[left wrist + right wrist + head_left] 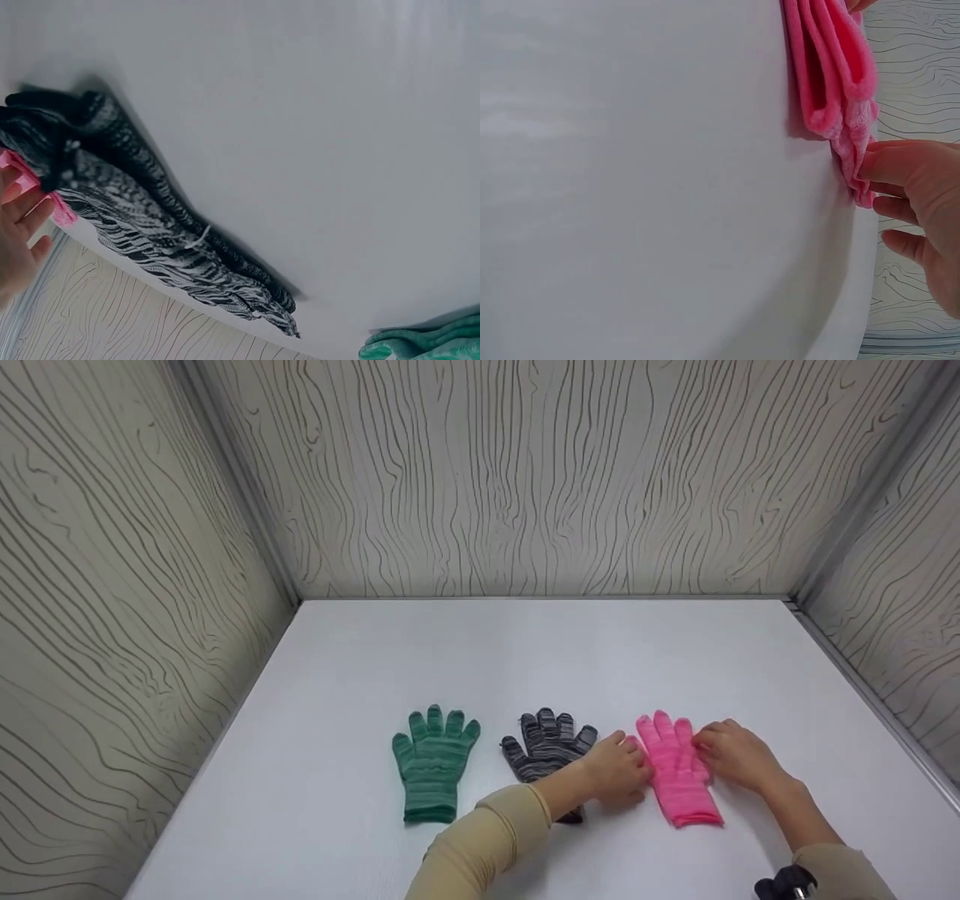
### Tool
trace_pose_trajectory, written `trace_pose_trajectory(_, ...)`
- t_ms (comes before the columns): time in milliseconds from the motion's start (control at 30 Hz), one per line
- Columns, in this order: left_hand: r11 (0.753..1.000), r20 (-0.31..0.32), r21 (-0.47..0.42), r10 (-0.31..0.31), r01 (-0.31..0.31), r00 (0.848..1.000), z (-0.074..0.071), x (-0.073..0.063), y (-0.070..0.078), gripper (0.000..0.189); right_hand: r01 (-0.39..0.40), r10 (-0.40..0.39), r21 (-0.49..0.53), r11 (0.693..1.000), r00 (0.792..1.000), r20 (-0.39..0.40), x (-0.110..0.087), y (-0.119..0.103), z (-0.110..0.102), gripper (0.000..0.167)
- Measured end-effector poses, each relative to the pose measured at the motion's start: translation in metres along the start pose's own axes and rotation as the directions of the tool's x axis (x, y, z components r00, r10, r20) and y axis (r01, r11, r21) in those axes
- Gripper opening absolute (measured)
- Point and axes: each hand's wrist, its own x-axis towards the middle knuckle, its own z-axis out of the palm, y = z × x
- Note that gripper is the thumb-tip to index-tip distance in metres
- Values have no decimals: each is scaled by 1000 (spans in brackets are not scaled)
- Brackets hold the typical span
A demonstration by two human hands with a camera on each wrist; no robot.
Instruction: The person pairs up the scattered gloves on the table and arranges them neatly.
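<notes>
A pink knitted glove (pixel 679 780) lies flat on the white table, its fingers pointing away and its cuff towards me. My left hand (pixel 619 769) pinches its left edge near the outer finger; in the left wrist view that hand (pixel 19 232) is partly cut off by the frame. On the opposite edge, my right hand (pixel 739 754) pinches the glove's side between thumb and fingers, seen closely in the right wrist view. A black-and-grey striped glove (pixel 551 742) lies just left, partly hidden under my left forearm.
A green striped glove (pixel 433 772) lies spread further left, cuff towards me. The white table (pixel 525 652) ends at walls (pixel 510 480) with a wood-grain pattern at the back and both sides. A small black device (pixel 787 883) sits at my right sleeve.
</notes>
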Motion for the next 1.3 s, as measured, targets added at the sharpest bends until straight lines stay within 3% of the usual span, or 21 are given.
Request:
trace_pose_trajectory(133,1000,-24,-1,8,-8,1000,-1,-2,-2,48,14,-14,-6,1000,1000,-22,0,0,-2,16)
trace_pose_trajectory(300,999,-56,14,36,-35,998,-4,-3,0,49,-27,27,11,1000,1000,9,1,-2,-7,20)
trace_pose_trajectory(600,999,-9,16,34,-34,999,-5,-2,5,52,-58,60,-34,998,997,52,-1,-4,-7,24)
trace_pose_trajectory(767,999,9,-31,32,-32,999,-6,-2,6,50,-63,65,-31,998,997,44,-3,-2,-3,24)
trace_pose_trajectory(900,998,0,-52,28,-28,1000,-6,-4,3,47,-59,60,-18,998,998,35,-5,-1,-3,24)
trace_pose_trajectory(1067,999,-45,-11,53,-54,998,-6,-5,4,51,-32,32,-16,999,999,2,-6,-6,-6,22)
trace_pose_trajectory(1300,996,-1,40,77,-77,997,-7,-2,7,55,19,-17,-76,997,1000,17,-5,-15,-8,20)
